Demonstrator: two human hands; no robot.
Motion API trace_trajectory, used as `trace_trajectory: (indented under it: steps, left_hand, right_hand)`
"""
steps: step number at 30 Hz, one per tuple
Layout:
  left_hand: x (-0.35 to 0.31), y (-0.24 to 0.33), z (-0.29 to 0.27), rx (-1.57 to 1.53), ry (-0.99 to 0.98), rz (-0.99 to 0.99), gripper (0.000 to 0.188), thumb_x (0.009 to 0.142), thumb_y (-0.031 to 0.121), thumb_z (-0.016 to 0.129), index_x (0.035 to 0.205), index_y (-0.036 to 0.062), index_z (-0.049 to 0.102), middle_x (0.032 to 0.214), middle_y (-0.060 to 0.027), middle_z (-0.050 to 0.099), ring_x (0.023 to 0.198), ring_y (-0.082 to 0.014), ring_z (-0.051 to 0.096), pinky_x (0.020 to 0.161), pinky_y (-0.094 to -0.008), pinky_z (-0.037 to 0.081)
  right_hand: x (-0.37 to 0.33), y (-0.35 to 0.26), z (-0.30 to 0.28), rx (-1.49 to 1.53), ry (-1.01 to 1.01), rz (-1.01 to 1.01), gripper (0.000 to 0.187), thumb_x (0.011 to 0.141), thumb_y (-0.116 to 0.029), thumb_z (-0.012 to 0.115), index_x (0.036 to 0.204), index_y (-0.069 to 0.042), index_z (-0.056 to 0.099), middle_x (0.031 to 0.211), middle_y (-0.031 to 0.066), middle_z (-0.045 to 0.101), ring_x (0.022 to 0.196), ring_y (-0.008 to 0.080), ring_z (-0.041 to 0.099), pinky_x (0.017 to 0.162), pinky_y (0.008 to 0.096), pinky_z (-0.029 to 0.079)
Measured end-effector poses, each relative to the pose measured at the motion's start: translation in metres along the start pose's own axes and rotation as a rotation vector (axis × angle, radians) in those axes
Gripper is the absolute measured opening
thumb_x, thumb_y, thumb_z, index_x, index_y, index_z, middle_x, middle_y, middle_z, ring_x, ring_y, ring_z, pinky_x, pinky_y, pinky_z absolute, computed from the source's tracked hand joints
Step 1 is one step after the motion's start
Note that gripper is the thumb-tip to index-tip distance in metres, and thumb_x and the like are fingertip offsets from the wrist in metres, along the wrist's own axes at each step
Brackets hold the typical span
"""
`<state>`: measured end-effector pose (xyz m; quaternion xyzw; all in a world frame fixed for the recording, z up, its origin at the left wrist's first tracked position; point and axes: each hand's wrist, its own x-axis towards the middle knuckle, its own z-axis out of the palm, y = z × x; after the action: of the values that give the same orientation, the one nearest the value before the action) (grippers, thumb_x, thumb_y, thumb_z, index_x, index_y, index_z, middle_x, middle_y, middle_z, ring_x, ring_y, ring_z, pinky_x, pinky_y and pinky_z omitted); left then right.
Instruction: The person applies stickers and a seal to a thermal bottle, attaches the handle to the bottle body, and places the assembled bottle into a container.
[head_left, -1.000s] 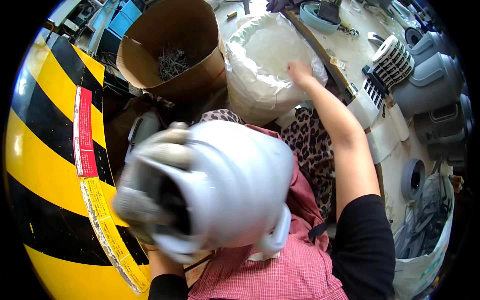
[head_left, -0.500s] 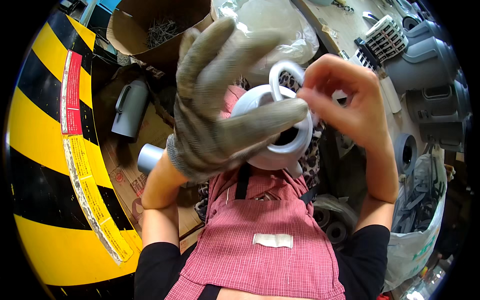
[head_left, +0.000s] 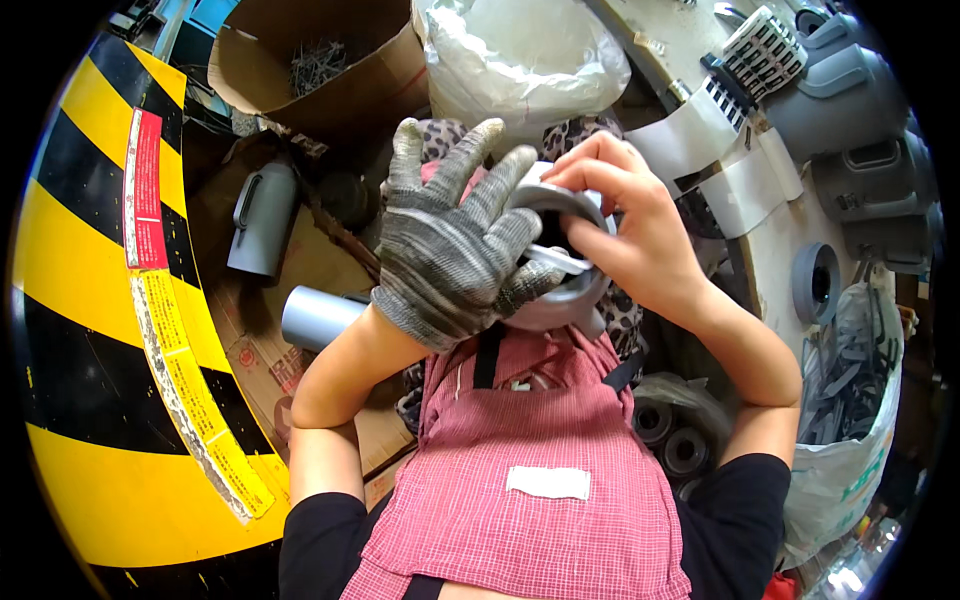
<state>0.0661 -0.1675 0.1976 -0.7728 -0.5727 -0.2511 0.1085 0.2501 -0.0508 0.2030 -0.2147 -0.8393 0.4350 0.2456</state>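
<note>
Gloved on one side, bare on the other

The left hand (head_left: 455, 240) wears a grey, mottled knit glove; the right hand (head_left: 640, 235) wears none. Short black sleeves (head_left: 740, 510) (both arms alike) flank a red-and-white checked apron (head_left: 530, 440) bearing a small white patch.
</note>
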Motion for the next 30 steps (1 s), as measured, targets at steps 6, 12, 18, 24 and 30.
trace_trajectory:
  steps: [6,12,18,24,30]
  left_hand:
    - [-0.014,0.036,0.011,0.003,-0.103,-0.202,0.063,0.080,0.057,0.071,0.114,0.0032,0.071,0.127,-0.0199,0.065,0.121,-0.0333,0.061,0.112,-0.0643,0.031]
    - [-0.015,0.050,0.011,0.091,-0.199,-0.258,0.072,0.075,0.059,0.075,0.115,-0.0006,0.069,0.130,-0.0203,0.062,0.125,-0.0373,0.057,0.110,-0.0580,0.036]
    - [-0.015,0.058,0.030,0.119,-0.208,-0.260,0.051,0.092,0.046,0.059,0.110,-0.0005,0.071,0.141,-0.0333,0.053,0.129,-0.0432,0.054,0.107,-0.0553,0.041]
    - [-0.018,0.062,0.030,0.188,-0.224,-0.175,0.067,0.078,0.052,0.075,0.115,-0.0031,0.068,0.133,-0.0291,0.059,0.125,-0.0430,0.057,0.106,-0.0520,0.044]
    - [-0.005,0.063,0.032,0.029,-0.207,-0.219,0.047,0.088,0.042,0.066,0.100,-0.0027,0.071,0.139,-0.0328,0.055,0.126,-0.0459,0.056,0.105,-0.0561,0.044]
  right_hand:
    - [-0.013,0.011,0.012,-0.130,0.080,-0.037,0.020,0.077,0.003,0.063,0.096,-0.001,0.065,0.104,0.0066,0.063,0.101,0.0220,0.057,0.079,0.0305,0.047]
    - [-0.007,-0.015,-0.045,-0.310,-0.380,-0.255,0.018,0.083,-0.026,0.079,0.091,-0.010,0.078,0.134,0.0124,0.065,0.115,0.0314,0.064,0.098,0.0418,0.050]
    - [0.010,-0.003,-0.047,-0.312,-0.687,-0.161,0.020,0.078,-0.027,0.080,0.089,-0.010,0.082,0.155,0.0161,0.047,0.137,0.0346,0.050,0.110,0.0453,0.042]
    - [0.000,-0.003,-0.045,-0.450,-0.627,-0.333,0.015,0.080,-0.019,0.075,0.083,-0.005,0.078,0.143,0.0160,0.057,0.124,0.0341,0.058,0.102,0.0430,0.048]
    - [-0.009,0.001,-0.021,-0.631,-0.420,-0.126,0.011,0.079,-0.010,0.072,0.082,-0.002,0.077,0.138,0.0124,0.059,0.119,0.0323,0.060,0.102,0.0421,0.048]
